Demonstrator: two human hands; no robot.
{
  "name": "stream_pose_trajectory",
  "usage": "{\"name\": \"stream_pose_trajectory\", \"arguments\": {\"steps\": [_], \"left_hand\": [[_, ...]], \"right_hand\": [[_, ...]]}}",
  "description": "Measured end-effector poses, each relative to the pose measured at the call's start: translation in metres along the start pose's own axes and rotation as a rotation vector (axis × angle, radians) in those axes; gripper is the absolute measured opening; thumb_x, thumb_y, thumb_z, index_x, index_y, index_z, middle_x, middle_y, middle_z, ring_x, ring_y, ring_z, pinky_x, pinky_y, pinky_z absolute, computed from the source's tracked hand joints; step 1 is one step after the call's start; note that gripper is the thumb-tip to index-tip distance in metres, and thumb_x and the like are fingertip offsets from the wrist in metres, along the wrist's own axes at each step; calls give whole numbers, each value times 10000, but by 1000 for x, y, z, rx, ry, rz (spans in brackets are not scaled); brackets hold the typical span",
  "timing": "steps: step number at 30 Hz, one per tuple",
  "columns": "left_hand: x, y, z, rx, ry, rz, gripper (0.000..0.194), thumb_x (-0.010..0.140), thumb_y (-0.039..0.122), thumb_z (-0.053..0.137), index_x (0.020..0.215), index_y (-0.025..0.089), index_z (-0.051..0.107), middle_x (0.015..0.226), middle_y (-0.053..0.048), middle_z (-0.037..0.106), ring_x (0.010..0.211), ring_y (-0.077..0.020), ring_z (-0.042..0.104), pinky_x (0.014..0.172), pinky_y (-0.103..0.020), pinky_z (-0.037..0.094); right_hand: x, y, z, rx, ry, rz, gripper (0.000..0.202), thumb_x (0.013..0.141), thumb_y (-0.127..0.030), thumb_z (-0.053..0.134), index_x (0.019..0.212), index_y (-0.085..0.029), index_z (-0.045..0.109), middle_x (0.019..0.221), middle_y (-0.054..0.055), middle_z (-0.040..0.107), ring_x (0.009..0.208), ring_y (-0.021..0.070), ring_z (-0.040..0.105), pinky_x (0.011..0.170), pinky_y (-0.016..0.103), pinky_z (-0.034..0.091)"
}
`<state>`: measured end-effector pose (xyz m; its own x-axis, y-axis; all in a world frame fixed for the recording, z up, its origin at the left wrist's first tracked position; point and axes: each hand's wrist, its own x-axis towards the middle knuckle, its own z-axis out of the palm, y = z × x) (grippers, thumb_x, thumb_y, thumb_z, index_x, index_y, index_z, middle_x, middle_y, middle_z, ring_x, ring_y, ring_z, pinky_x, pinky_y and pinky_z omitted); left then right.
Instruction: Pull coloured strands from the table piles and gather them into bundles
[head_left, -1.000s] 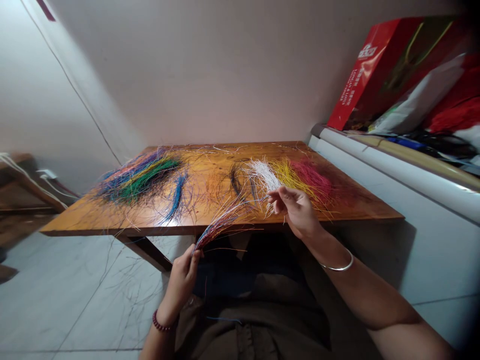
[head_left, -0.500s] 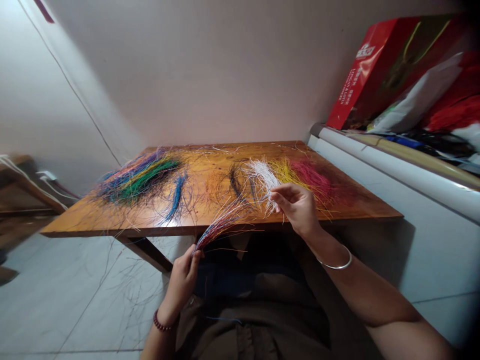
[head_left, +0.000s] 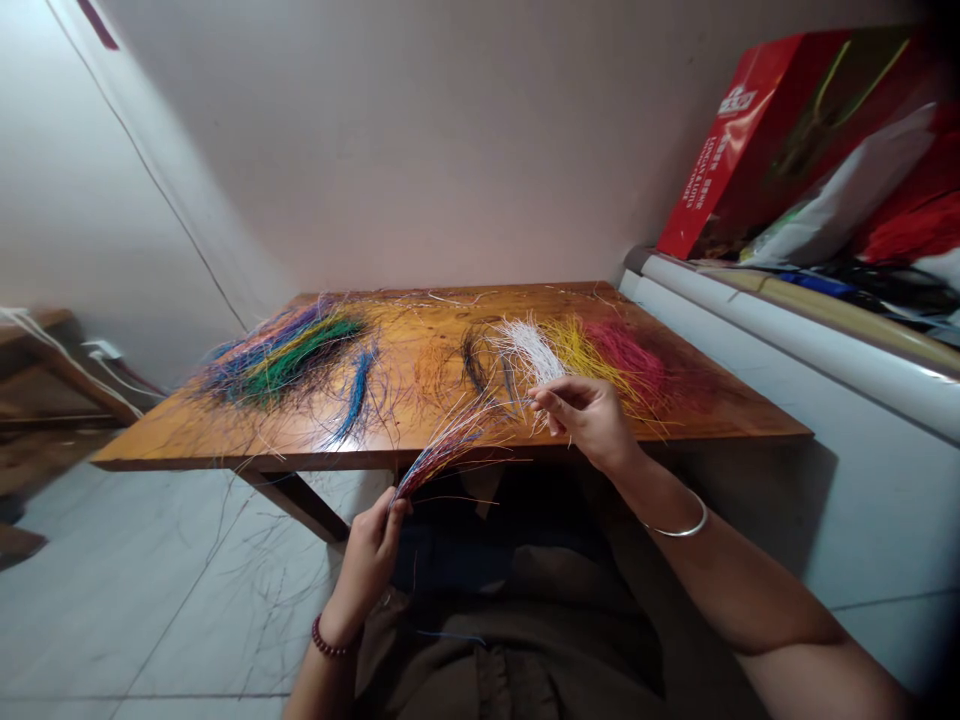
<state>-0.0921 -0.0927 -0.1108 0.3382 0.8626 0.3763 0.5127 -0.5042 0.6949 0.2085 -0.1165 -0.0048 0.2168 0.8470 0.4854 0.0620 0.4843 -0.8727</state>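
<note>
My left hand (head_left: 376,545) is closed around one end of a bundle of thin multicoloured wires (head_left: 442,450), just off the table's front edge. The loose ends fan up and to the right over the table. My right hand (head_left: 581,415) is pinched at the fingertips, in front of a pile of white wires (head_left: 534,350). A thin pale wire (head_left: 501,405) appears to run from the bundle to those fingertips, though its end is too fine to see clearly. Beyond my right hand lie yellow wires (head_left: 574,350) and pinkish-red wires (head_left: 626,360).
On the wooden table (head_left: 420,455), green wires (head_left: 304,360) lie among other colours at the left. A small blue bunch (head_left: 356,395), sparse orange wires (head_left: 433,362) and a dark bunch (head_left: 474,360) lie nearer the middle. A red bag (head_left: 739,130) stands at the right.
My right hand has shifted slightly left and down, its fingertips nearer the bundle's loose ends. My left hand keeps its hold on the bundle. The whole view has moved slightly.
</note>
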Motion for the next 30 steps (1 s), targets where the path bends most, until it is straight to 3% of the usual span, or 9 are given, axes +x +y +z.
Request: {"name": "stream_pose_trajectory", "arguments": {"steps": [9, 15, 18, 21, 25, 28, 30], "left_hand": [[0, -1, 4, 18, -72, 11, 354, 941, 397, 334, 760, 176, 544, 652, -8, 545, 594, -142, 503, 586, -239, 377], [0, -6, 8, 17, -72, -11, 338, 951, 391, 324, 783, 179, 527, 665, -2, 545, 596, -136, 513, 590, -236, 367], [-1, -7, 13, 33, -112, -24, 339, 953, 393, 317, 810, 178, 536, 674, -7, 563, 599, -140, 522, 585, -241, 358], [-1, -4, 19, 79, -166, -16, 337, 957, 388, 311, 840, 181, 551, 704, -22, 595, 609, -144, 532, 579, -247, 338], [-3, 3, 25, 176, -238, 28, 344, 965, 388, 297, 833, 192, 547, 688, -30, 599, 586, -148, 526, 555, -256, 300], [-5, 7, 27, 211, -257, 48, 342, 970, 386, 293, 827, 197, 540, 700, -34, 613, 585, -145, 536, 551, -254, 294], [-6, 9, 27, 231, -260, 59, 332, 971, 381, 300, 830, 199, 540, 716, -36, 626, 606, -148, 557, 558, -251, 299]], "right_hand": [[15, -42, -20, -298, 117, -191, 196, 752, -413, 718, 718, -220, 709, 661, 21, 672, 443, 92, 513, 400, 249, 403], [52, -104, -41, -252, 288, -402, 132, 748, -322, 737, 706, -204, 696, 641, -8, 656, 436, 39, 455, 415, 228, 315], [70, -140, -36, -259, 285, -467, 127, 772, -357, 701, 693, -259, 687, 715, -70, 651, 496, 4, 477, 444, 187, 297], [87, -169, -11, -270, 211, -457, 164, 820, -427, 623, 721, -317, 692, 731, -108, 610, 513, -21, 456, 449, 145, 264], [113, -186, 48, -207, 7, -318, 250, 825, -432, 583, 844, -206, 691, 748, -78, 597, 511, -35, 473, 457, 105, 258], [136, -170, 99, -145, -207, -70, 399, 841, -408, 511, 1031, -76, 624, 859, -54, 601, 601, -42, 546, 515, 72, 273], [152, -140, 130, -129, -392, 72, 444, 876, -390, 471, 1143, -51, 572, 900, -43, 591, 553, -79, 476, 524, 70, 256]]}}
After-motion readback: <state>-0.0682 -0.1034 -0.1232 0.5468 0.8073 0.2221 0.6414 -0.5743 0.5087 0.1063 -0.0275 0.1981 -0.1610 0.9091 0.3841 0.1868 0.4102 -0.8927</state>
